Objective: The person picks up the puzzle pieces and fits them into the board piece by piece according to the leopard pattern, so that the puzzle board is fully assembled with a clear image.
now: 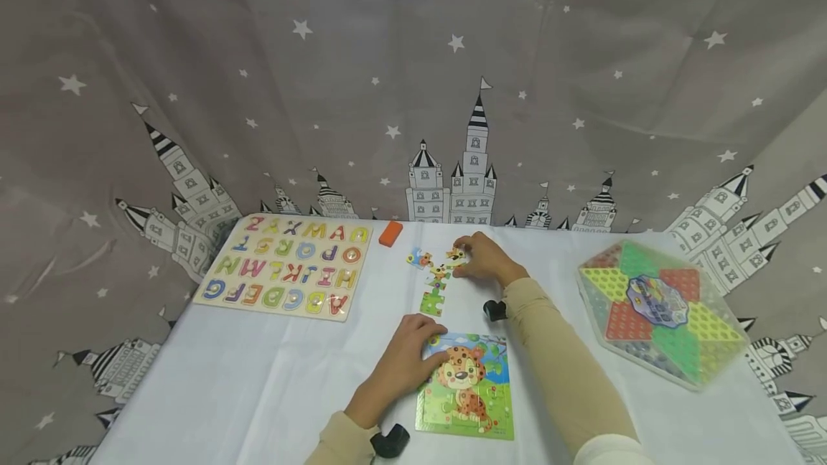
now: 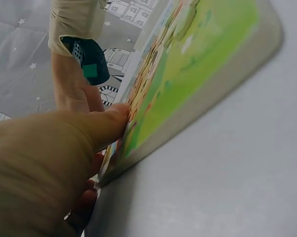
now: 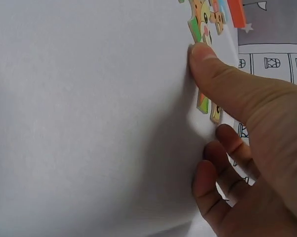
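Note:
My left hand grips the left edge of a leopard jigsaw puzzle lying in its square board. Its thumb lies on the picture face, and the other fingers are at the board's edge, partly hidden in the left wrist view. Farther back, my right hand is at a small group of loose puzzle pieces. Between its thumb and forefinger is a puzzle piece with part of an animal face. In the right wrist view the thumb overlaps the pieces, while the other fingers curl beside them.
A wooden alphabet board lies at the left, with an orange block near its back right corner. On the right is a hexagonal game board with colored triangles. A grey castle-print curtain hangs behind the white table.

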Tool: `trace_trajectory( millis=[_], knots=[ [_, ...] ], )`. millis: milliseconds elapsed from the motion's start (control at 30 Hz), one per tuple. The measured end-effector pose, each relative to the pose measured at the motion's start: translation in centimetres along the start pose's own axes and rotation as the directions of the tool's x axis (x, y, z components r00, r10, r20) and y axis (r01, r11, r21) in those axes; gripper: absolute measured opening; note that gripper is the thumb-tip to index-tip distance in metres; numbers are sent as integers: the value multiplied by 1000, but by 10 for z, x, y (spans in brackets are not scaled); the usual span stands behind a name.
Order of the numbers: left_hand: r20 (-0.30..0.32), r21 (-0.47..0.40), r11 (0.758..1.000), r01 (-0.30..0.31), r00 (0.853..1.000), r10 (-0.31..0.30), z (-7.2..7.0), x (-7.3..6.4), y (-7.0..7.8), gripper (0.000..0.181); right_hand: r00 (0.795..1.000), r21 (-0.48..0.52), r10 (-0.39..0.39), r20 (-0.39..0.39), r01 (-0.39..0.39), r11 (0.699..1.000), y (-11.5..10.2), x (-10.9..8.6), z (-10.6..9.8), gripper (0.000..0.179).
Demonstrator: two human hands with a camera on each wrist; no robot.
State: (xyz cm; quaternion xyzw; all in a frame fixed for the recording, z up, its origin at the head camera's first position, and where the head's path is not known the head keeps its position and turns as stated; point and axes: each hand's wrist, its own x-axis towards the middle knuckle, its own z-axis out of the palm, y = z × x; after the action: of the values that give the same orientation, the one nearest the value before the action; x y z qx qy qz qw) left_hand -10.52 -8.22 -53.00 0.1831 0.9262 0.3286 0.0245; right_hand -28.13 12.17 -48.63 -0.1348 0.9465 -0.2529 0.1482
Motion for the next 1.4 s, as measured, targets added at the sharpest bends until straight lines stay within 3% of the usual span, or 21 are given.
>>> trace_trajectory(
  millis=[167, 300, 367, 500, 567, 667, 800, 967, 1233, 1400],
  knots=[
    [-37, 9, 1000, -7, 999, 7, 1, 1, 3, 35, 995, 143, 23, -99, -8, 990, 1, -10, -1, 45],
    [-56, 21, 1000, -4, 998, 6, 1, 0, 5, 35, 987, 300, 28, -160, 21, 954, -3, -42, 2, 22],
    [-66, 24, 1000, -6, 998, 7, 0, 0, 6, 36, 990, 375, -3, -144, 57, 925, -5, -67, 4, 18],
    [-84, 34, 999, -6, 996, 9, -2, -1, 5, 37, 996, 479, -85, -40, 94, 873, -7, -121, 20, 16],
    [-94, 40, 999, -8, 996, 12, -2, -1, 4, 37, 992, 482, -123, 16, 100, 870, -9, -142, 32, 15],
    [-106, 55, 998, -15, 994, 21, -2, 0, 2, 35, 990, 398, -141, 18, 122, 909, -14, -161, 50, 14],
    [-107, 56, 998, -26, 994, 32, -1, 1, 0, 34, 990, 241, -115, -80, 132, 962, -21, -170, 65, 17],
    [-95, 51, 998, -26, 995, 31, 2, 2, 0, 36, 985, 199, -109, -137, 135, 971, -23, -172, 70, 19],
    [-85, 46, 999, -27, 996, 31, 3, 3, 2, 37, 995, 376, -95, -17, 95, 922, -17, -178, 61, 10],
    [-106, 53, 997, -52, 993, 58, 5, 1, 2, 35, 993, 309, -117, -16, 116, 944, -16, -181, 65, 10]
  ],
)
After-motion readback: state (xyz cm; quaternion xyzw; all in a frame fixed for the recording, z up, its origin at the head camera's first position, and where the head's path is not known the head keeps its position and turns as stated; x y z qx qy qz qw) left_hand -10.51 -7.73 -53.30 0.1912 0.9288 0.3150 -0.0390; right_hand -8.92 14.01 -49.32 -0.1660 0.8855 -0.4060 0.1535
